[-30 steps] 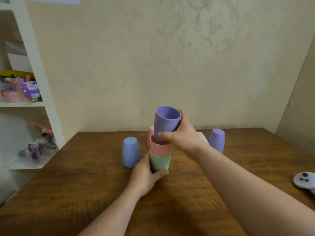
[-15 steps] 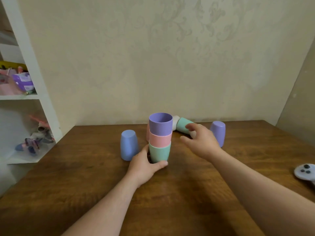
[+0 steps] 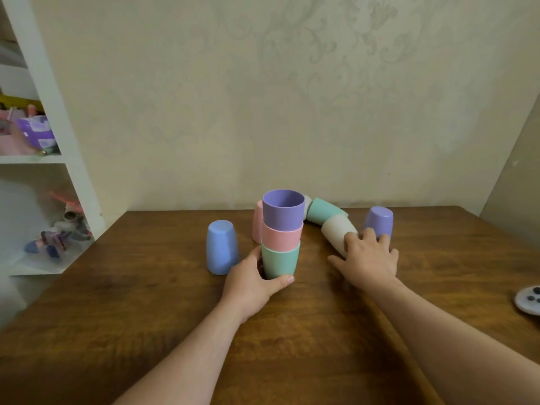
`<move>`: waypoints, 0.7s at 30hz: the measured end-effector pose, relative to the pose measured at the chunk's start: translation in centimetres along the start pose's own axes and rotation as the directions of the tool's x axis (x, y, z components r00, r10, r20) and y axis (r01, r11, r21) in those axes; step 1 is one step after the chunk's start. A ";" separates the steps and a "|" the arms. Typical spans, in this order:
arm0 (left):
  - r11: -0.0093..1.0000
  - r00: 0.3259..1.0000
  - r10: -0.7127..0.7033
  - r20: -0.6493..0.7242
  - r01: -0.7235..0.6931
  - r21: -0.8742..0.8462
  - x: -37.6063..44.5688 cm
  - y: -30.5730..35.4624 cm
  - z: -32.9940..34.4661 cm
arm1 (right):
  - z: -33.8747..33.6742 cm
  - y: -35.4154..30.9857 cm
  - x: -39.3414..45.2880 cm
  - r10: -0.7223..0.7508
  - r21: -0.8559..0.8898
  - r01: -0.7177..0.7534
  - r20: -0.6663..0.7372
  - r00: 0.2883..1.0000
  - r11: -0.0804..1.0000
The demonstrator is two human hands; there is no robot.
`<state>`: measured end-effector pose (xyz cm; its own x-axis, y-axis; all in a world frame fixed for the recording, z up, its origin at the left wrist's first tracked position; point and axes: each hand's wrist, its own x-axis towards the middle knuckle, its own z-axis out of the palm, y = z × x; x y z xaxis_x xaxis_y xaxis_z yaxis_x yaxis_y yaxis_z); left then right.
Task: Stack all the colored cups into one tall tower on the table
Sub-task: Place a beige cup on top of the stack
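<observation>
A nested stack stands upright on the wooden table (image 3: 175,331): a green cup (image 3: 281,262) at the bottom, a pink cup (image 3: 282,238) in it, a purple cup (image 3: 283,210) on top. My left hand (image 3: 253,283) grips the green cup's base. My right hand (image 3: 368,257) lies with spread fingers on a cream cup (image 3: 336,232) that lies on its side. Behind it lies a second green cup (image 3: 323,211). A purple cup (image 3: 379,220), a blue cup (image 3: 221,247) and a pink cup (image 3: 257,225) stand upside down.
A white game controller (image 3: 529,299) rests at the table's right edge. A white shelf unit (image 3: 58,112) with toys and boxes stands to the left. The wall runs right behind the cups.
My right hand set the purple cup into the pink one, let go, and moved right and down onto the cream cup. My left hand kept hold of the stack.
</observation>
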<state>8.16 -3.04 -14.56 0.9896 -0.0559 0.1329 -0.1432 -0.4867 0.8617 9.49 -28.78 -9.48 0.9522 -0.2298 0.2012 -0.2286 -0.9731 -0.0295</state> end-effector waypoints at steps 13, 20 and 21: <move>0.999 1.000 0.013 -0.023 -0.012 0.040 -0.4 0.1 0.2 | -2.4 -1.8 -0.6 0.036 0.245 -0.140 0.385 0.922 0.959; 0.999 0.999 0.040 -0.034 -0.040 0.015 -0.8 0.1 0.1 | -5.4 -3.9 -0.5 0.049 0.903 -0.141 0.133 0.990 0.405; 0.999 0.999 0.041 -0.033 -0.041 0.013 -0.8 0.2 0.0 | -6.9 -4.4 -0.2 0.071 0.981 -0.120 0.110 0.991 0.151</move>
<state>7.32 -3.12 -14.52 0.9817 -0.0468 0.1844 -0.1831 -0.4953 0.8492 8.94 -24.30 -2.63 0.9502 -0.2984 0.0897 0.0503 -0.1370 -0.9893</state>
